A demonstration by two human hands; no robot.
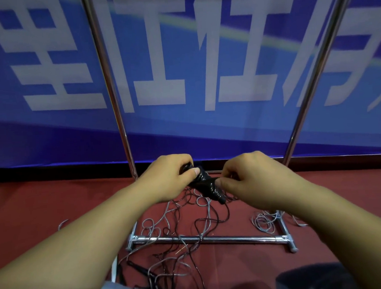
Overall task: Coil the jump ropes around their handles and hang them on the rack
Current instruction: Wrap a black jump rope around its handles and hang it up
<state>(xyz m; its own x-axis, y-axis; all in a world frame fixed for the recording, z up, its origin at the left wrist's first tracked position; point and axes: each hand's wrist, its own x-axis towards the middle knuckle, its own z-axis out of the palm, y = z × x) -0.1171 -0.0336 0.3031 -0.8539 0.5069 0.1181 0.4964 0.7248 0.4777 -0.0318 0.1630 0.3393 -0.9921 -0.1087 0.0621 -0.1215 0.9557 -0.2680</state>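
My left hand grips the top end of a pair of black jump rope handles, which slant down to the right and carry turns of black cord. My right hand pinches the thin black cord beside the handles' middle. The loose end of that cord hangs down into a tangle of black and grey ropes on the red floor. The chrome rack stands in front of me, its two uprights rising at left and right and its base bar lying across the tangle.
More black handles lie among cords near my knees. A small grey rope coil sits by the rack's right foot. Behind the rack hangs a blue banner with large white characters. Red carpet covers the floor.
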